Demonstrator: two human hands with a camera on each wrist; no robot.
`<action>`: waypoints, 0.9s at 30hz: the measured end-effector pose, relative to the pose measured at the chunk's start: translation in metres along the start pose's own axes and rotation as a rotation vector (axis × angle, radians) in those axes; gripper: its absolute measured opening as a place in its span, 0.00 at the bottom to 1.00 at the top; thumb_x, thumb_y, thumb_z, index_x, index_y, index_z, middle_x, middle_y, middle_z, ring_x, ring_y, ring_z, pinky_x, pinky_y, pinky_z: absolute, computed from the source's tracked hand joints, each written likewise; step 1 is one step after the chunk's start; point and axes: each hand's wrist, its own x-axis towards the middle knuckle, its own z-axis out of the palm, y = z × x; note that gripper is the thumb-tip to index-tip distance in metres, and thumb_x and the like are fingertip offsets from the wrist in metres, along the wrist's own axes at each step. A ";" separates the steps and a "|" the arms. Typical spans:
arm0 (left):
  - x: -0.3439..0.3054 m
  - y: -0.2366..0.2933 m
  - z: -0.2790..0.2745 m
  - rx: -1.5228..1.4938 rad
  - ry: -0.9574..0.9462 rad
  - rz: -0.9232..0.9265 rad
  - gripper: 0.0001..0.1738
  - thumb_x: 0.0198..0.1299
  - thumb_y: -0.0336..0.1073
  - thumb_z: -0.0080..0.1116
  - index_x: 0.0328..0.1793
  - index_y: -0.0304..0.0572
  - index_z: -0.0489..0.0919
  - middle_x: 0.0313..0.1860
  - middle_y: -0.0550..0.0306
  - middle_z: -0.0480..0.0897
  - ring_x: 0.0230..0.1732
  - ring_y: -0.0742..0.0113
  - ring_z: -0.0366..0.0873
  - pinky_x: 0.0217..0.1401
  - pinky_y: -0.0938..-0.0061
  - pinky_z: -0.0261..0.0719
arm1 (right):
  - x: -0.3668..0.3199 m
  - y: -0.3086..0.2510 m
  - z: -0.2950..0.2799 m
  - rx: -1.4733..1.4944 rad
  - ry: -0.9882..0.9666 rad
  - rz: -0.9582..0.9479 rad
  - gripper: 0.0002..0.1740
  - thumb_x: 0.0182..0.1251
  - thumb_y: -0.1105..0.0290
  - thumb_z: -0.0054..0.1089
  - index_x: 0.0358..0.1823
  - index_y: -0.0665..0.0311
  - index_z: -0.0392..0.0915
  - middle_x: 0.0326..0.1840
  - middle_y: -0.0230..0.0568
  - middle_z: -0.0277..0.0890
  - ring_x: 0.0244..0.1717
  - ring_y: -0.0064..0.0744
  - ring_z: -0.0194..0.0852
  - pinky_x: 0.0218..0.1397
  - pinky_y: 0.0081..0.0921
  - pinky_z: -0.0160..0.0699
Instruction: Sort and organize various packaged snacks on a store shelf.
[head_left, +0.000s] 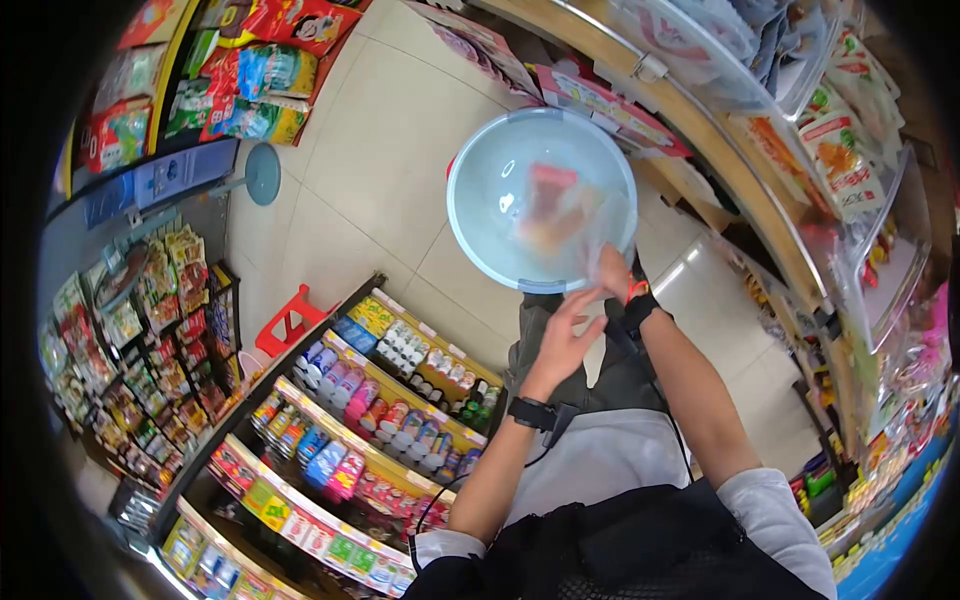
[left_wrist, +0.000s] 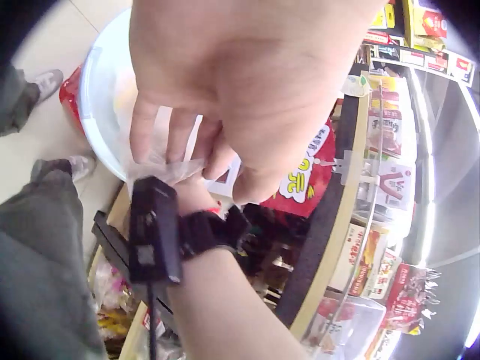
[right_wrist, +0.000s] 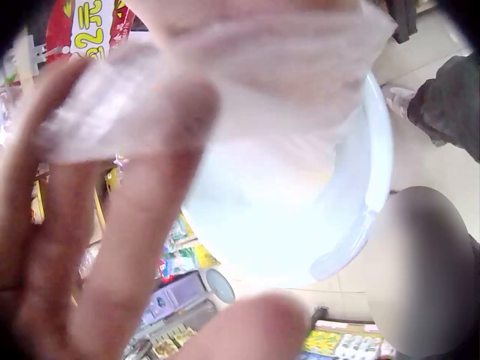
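Observation:
My right hand (head_left: 612, 270) grips the gathered top of a clear plastic bag (head_left: 592, 235). The bag's blurred red and yellowish-brown contents (head_left: 550, 212) show over the inside of a pale blue basin (head_left: 482, 240). My left hand (head_left: 568, 345) is just beside the right, its fingers fairly straight and reaching to the bag's edge. In the left wrist view, the left hand (left_wrist: 247, 82) spreads its fingers (left_wrist: 180, 135) against the film. Seen from the right wrist, thin plastic (right_wrist: 277, 75) lies in front of a left fingertip, with the right hand at the top.
Store shelves (head_left: 700, 110) with packaged snacks curve along the right. A rack of bottles and boxes (head_left: 385, 400) stands at lower left, near a red stool (head_left: 290, 322). Another person's legs and shoes (left_wrist: 49, 82) appear beyond the basin. Tiled floor (head_left: 370, 130) lies left of the basin.

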 end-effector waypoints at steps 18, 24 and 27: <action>-0.020 -0.014 -0.086 -0.486 -0.459 -0.306 0.28 0.73 0.34 0.55 0.77 0.37 0.67 0.77 0.54 0.66 0.71 0.60 0.72 0.67 0.68 0.72 | 0.084 -0.021 0.077 -1.004 0.639 -0.536 0.39 0.70 0.47 0.55 0.72 0.70 0.64 0.69 0.53 0.67 0.69 0.53 0.67 0.68 0.57 0.64; -0.029 -0.029 -0.083 -0.555 -0.481 -0.379 0.27 0.73 0.37 0.54 0.76 0.38 0.68 0.76 0.54 0.68 0.70 0.59 0.74 0.68 0.68 0.72 | 0.059 -0.064 0.068 -0.820 0.340 -0.257 0.45 0.72 0.45 0.51 0.80 0.66 0.50 0.73 0.54 0.62 0.72 0.53 0.62 0.73 0.54 0.60; -0.033 -0.043 -0.081 -0.503 -0.493 -0.346 0.25 0.73 0.36 0.54 0.74 0.37 0.71 0.71 0.55 0.72 0.70 0.60 0.74 0.67 0.69 0.72 | 0.059 -0.056 0.068 -0.328 0.228 -0.207 0.43 0.71 0.46 0.53 0.79 0.64 0.52 0.72 0.50 0.65 0.73 0.52 0.61 0.73 0.54 0.58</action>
